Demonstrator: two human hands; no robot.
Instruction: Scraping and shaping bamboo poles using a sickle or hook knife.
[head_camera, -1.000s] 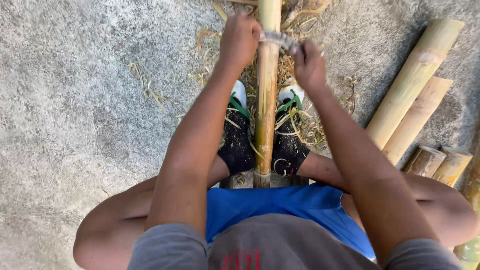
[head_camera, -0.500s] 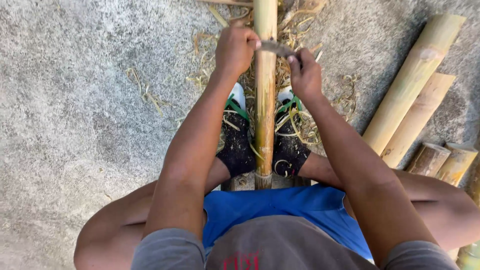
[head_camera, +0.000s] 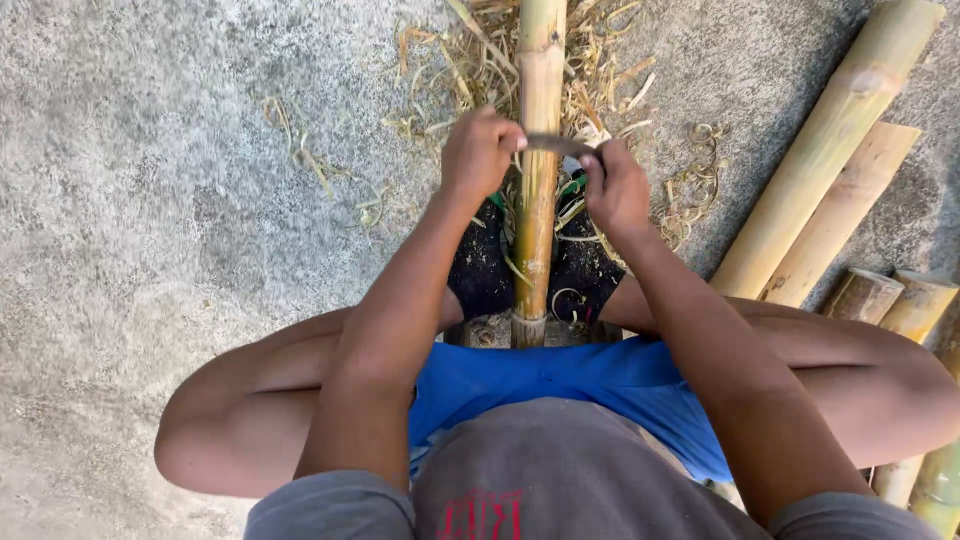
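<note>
**Both hands on blade across bamboo pole**

Bamboo pole (head_camera: 538, 170) lies lengthwise btwn the person's feet, near end at the blue shorts (head_camera: 560, 385). Left hand (head_camera: 478, 155) fisted on one end of a curved dark blade (head_camera: 556, 145), just left of pole; right hand (head_camera: 615, 190) fisted on other end, just right of pole. Blade crosses over pole, touching it. Shavings (head_camera: 470, 70) scattered on concrete floor (head_camera: 150, 200) around pole. Cut bamboo lengths (head_camera: 830, 150) lie well right of pole.
</note>
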